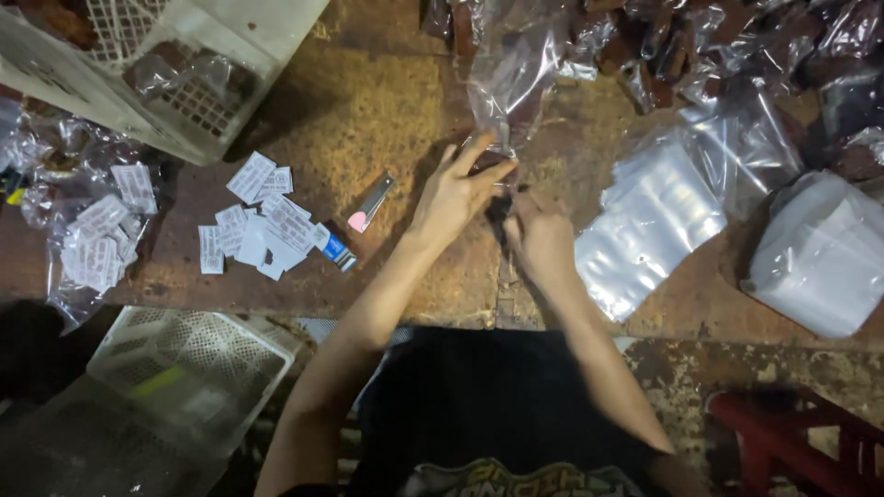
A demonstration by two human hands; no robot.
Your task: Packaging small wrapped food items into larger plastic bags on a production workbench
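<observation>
While the left hand pinched the mouth of a crinkled clear plastic bag, seemingly to keep it open, the right hand closed on a small dark item just below it. They worked over a worn brown wooden table, between scattered white paper labels and stacked clear pouches.

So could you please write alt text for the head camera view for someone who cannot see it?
Seen from above, a person's left hand and right hand work at the mouth of a clear plastic bag over a worn wooden table. Paper labels lie at left, stacked empty bags at right.
</observation>
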